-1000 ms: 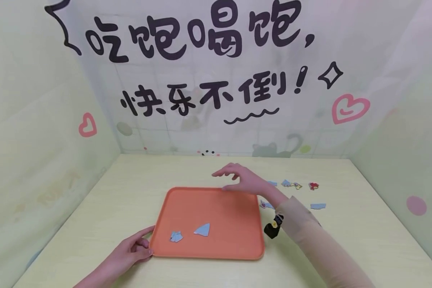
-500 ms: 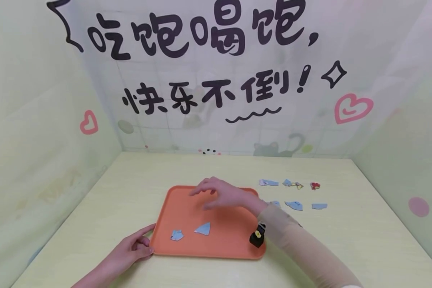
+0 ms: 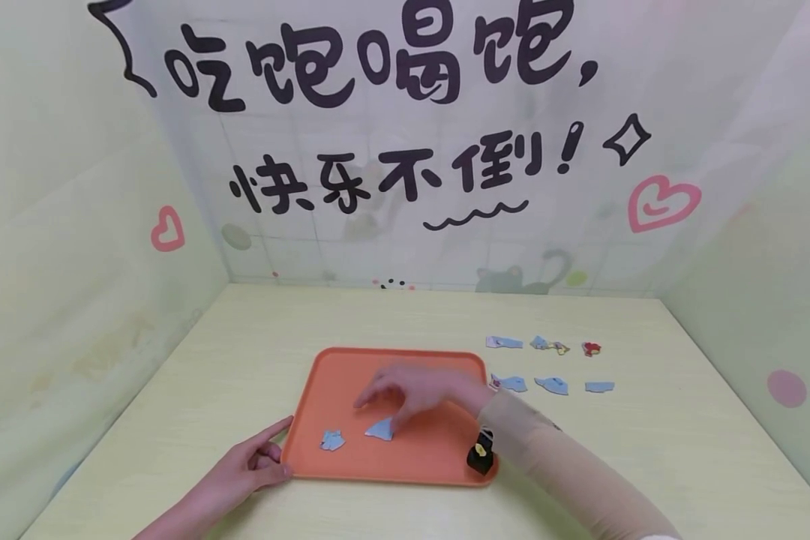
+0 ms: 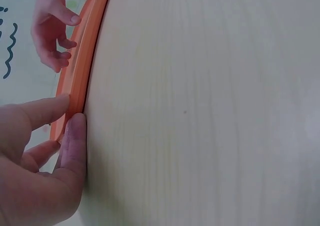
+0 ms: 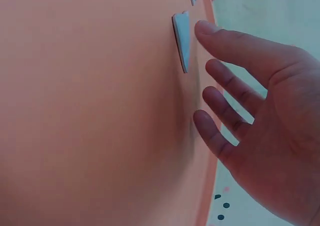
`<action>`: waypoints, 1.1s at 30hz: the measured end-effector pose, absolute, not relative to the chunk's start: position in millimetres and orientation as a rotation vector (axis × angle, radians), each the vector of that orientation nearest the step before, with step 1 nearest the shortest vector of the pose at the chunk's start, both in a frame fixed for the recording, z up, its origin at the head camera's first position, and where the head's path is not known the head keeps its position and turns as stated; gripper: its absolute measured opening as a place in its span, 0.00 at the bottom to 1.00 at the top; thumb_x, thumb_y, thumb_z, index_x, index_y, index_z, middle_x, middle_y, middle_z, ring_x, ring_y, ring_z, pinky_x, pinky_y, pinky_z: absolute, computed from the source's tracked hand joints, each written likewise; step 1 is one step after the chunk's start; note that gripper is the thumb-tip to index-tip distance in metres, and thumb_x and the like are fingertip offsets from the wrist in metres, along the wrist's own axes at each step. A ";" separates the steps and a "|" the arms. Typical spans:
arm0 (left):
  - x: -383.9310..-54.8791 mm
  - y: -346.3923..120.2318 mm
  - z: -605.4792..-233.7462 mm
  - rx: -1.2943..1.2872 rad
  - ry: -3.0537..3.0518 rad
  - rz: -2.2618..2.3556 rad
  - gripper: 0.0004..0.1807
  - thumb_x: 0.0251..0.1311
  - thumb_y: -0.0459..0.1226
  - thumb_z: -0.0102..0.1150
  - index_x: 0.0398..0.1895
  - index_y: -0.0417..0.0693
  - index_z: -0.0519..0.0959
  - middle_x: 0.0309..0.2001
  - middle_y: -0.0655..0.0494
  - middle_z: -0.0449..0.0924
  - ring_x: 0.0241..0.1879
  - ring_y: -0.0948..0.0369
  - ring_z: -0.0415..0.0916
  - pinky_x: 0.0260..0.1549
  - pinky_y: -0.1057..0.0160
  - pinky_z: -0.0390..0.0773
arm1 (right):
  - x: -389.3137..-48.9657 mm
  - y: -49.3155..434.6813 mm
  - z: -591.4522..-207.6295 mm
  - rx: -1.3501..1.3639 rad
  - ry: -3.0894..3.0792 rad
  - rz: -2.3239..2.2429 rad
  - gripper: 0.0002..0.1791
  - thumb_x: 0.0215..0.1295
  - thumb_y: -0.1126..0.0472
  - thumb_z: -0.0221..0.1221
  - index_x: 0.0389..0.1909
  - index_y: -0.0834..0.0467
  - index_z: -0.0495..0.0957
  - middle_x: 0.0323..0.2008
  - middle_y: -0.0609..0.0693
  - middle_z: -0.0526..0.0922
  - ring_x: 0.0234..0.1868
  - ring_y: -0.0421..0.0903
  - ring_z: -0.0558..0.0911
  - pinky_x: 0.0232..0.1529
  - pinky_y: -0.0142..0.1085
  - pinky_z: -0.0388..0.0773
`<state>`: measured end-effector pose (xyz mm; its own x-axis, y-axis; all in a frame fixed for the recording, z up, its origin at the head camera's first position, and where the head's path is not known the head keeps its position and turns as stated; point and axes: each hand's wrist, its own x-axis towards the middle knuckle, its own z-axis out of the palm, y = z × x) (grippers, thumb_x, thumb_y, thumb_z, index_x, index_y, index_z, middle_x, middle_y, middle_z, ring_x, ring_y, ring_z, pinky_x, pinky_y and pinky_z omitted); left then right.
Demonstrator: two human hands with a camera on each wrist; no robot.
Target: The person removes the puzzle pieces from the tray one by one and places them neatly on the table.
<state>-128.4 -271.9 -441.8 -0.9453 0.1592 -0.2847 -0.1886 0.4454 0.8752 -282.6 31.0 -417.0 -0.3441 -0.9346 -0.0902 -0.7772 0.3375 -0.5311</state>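
An orange tray (image 3: 439,457) lies on the table, holding two light-blue flat pieces. The larger piece is roughly triangular (image 3: 379,430); the smaller, jagged piece (image 3: 332,440) lies to its left. My left hand (image 3: 250,461) grips the tray's near-left corner, thumb and fingers on either side of the rim in the left wrist view. Over the tray, my right hand (image 3: 412,394) hovers with fingers spread and loosely bent, the thumb close by the triangular piece. In the right wrist view a gap shows between the thumb and that piece (image 5: 182,41), and nothing is held.
Right of the tray, several flat pieces lie in two rows, among them a red piece (image 3: 590,349) and a blue strip (image 3: 599,387). A black object with a yellow patch (image 3: 481,454) is at the right sleeve, over the tray's near-right corner. Printed cloth walls surround the table.
My right hand has come from the tray's far edge leftward and nearer, down to the triangular piece. My left hand has stayed at the corner. The pieces have not moved.
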 end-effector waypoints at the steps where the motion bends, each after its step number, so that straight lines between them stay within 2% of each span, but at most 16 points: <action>1: -128.4 -272.1 -441.9 -0.020 2.377 1.500 0.47 0.58 0.38 0.68 0.77 0.41 0.53 0.43 0.49 0.71 0.32 0.67 0.67 0.33 0.72 0.75 | -281.8 31.0 -417.7 -1.502 2.220 -0.563 0.29 0.59 0.54 0.70 0.63 0.43 0.76 0.59 0.36 0.78 0.61 0.36 0.72 0.64 0.29 0.68; 8: -130.0 -272.7 -442.2 0.013 2.382 1.488 0.49 0.57 0.40 0.70 0.77 0.40 0.53 0.43 0.49 0.71 0.32 0.67 0.68 0.32 0.72 0.73 | -280.8 29.4 -426.4 -1.352 2.155 -0.626 0.24 0.60 0.58 0.69 0.57 0.41 0.80 0.56 0.36 0.76 0.58 0.35 0.70 0.63 0.29 0.68; 12: -130.6 -272.5 -441.9 -0.001 2.389 1.465 0.49 0.57 0.39 0.69 0.78 0.40 0.52 0.43 0.49 0.71 0.33 0.66 0.68 0.32 0.71 0.73 | -286.1 27.5 -432.2 -1.321 2.077 -0.716 0.21 0.60 0.61 0.69 0.55 0.43 0.82 0.55 0.37 0.75 0.58 0.33 0.70 0.62 0.28 0.68; 17: -130.0 -273.0 -443.0 0.011 2.389 1.472 0.49 0.58 0.36 0.68 0.78 0.39 0.51 0.43 0.49 0.71 0.33 0.66 0.68 0.32 0.71 0.73 | -289.4 26.8 -436.0 -1.300 2.035 -0.774 0.18 0.60 0.59 0.69 0.51 0.44 0.84 0.53 0.37 0.76 0.57 0.33 0.69 0.61 0.28 0.68; 26: -129.7 -273.1 -441.8 0.048 2.395 1.452 0.48 0.60 0.37 0.67 0.78 0.38 0.50 0.43 0.49 0.73 0.32 0.67 0.68 0.32 0.71 0.72 | -287.5 27.5 -438.1 -1.293 2.079 -0.751 0.17 0.61 0.58 0.68 0.51 0.43 0.84 0.54 0.38 0.76 0.58 0.33 0.69 0.63 0.29 0.67; 33: -130.2 -272.1 -440.8 0.010 2.392 1.442 0.48 0.59 0.38 0.67 0.78 0.40 0.51 0.43 0.50 0.72 0.32 0.66 0.68 0.31 0.71 0.71 | -279.7 26.4 -432.5 -1.397 2.128 -0.684 0.17 0.62 0.60 0.67 0.52 0.47 0.83 0.50 0.39 0.79 0.52 0.33 0.73 0.57 0.25 0.71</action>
<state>-130.2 -272.1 -440.8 -0.9399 0.1823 -0.2887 -0.1700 0.4832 0.8588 -279.7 26.4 -432.5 -0.3481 -0.9280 -0.1331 -0.6767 0.3470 -0.6494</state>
